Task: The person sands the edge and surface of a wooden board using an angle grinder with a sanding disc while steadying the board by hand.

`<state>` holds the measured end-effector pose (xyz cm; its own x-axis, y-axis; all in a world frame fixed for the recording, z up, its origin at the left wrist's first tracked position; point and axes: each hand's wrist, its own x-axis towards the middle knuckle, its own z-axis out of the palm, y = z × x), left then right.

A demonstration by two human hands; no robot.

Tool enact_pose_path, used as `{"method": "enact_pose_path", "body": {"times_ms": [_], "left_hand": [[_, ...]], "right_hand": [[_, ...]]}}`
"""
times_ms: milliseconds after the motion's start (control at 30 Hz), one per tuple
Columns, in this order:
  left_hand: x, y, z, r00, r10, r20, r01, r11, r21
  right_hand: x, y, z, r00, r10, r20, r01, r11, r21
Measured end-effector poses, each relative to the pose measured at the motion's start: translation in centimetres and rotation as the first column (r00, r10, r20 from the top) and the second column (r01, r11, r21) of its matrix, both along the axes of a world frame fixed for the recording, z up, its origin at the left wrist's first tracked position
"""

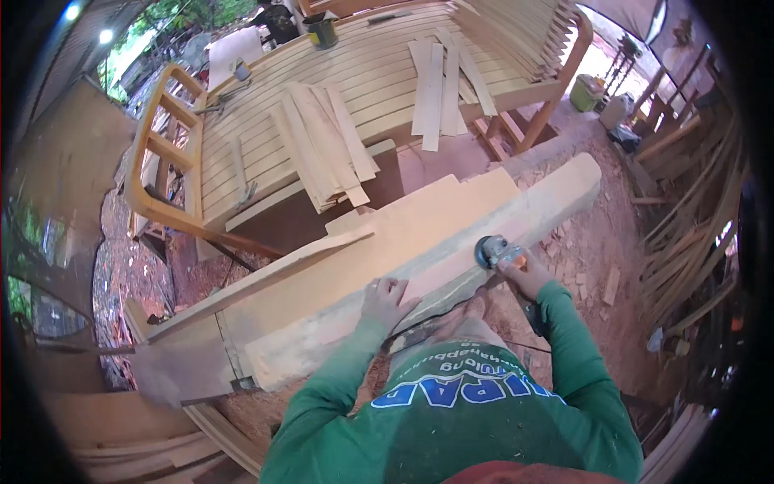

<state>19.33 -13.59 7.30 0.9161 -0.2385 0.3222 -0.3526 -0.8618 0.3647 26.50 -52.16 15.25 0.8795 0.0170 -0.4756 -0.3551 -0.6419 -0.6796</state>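
Note:
My right hand [526, 273] is wrapped round an angle grinder [501, 252], whose round disc rests on the long pale wooden plank [435, 278]. The plank lies slantwise across the workbench in front of me, its surface grey with dust in places. On its near part rests my left hand [389, 302], fingers slightly bent and the thumb apart, holding nothing. Behind the plank lies a wide tan board [427, 214] with a stepped far edge. A thin curved strip of wood [266, 270] lies along its left part.
A slatted wooden bench [242, 137] stands beyond, carrying loose thin boards [322, 145], more pale slats [439, 89], a dark can [321, 32] and a hammer [246, 194]. Long wood strips [701, 234] lean at right. Wood scraps [584, 266] litter the ground. A cord [528, 347] hangs near my right arm.

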Motion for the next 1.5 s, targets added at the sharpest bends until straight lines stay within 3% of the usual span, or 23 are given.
{"method": "enact_pose_path", "body": {"times_ms": [33, 133, 233, 367, 433, 500, 567, 667, 767, 933, 1067, 1500], "left_hand": [[0.7, -0.4, -0.1, 1.0, -0.003, -0.03, 0.003, 1.0, -0.003], [1.7, -0.9, -0.5, 0.995, -0.002, -0.095, 0.0, 1.0, -0.019], [0.6, -0.2, -0.2, 0.994, 0.029, -0.108, -0.029, 1.0, 0.002], [-3.7, 1.5, -3.0, 0.993, 0.115, -0.023, -0.11, 0.981, 0.162], [-6.7, 3.3, -3.9, 0.974, 0.218, -0.062, -0.203, 0.961, 0.186], [-9.7, 5.4, -4.7, 0.945, 0.327, 0.017, -0.321, 0.914, 0.249], [-12.0, 8.0, -4.6, 0.877, 0.459, -0.143, -0.429, 0.882, 0.195], [-13.9, 11.1, -3.7, 0.783, 0.608, -0.129, -0.571, 0.786, 0.237], [-15.4, 13.9, -4.3, 0.709, 0.698, -0.098, -0.65, 0.701, 0.295], [-18.1, 20.3, -5.1, 0.567, 0.823, -0.041, -0.801, 0.563, 0.204], [-19.1, 23.2, -4.9, 0.488, 0.872, -0.038, -0.861, 0.488, 0.145], [-19.1, 23.4, -5.4, 0.53, 0.847, 0.044, -0.848, 0.528, 0.034]], "right_hand": [[0.7, -0.2, 2.4, 0.999, 0.018, 0.036, -0.012, 0.987, -0.158], [3.3, -3.9, -0.5, 0.994, -0.106, -0.033, 0.111, 0.963, 0.244], [5.3, -6.1, -2.2, 0.985, -0.166, -0.044, 0.171, 0.969, 0.181], [6.0, -6.8, -6.9, 0.992, -0.009, 0.129, 0.001, 0.998, 0.066], [3.6, -0.6, -0.6, 1.0, 0.011, -0.003, -0.01, 0.996, 0.09], [2.3, 2.5, -0.3, 0.993, 0.094, 0.071, -0.097, 0.995, 0.036], [1.1, 6.1, 0.5, 0.988, 0.132, 0.083, -0.134, 0.991, 0.024], [-0.8, 10.1, 1.1, 0.981, 0.185, 0.052, -0.19, 0.977, 0.101], [-1.8, 13.5, 0.8, 0.975, 0.22, 0.006, -0.219, 0.966, 0.136], [-3.4, 18.6, 1.1, 0.95, 0.307, -0.048, -0.293, 0.937, 0.188], [-4.6, 22.5, 1.2, 0.923, 0.384, -0.022, -0.374, 0.91, 0.178], [-7.0, 31.9, 1.9, 0.881, 0.454, -0.131, -0.417, 0.878, 0.235]]}}
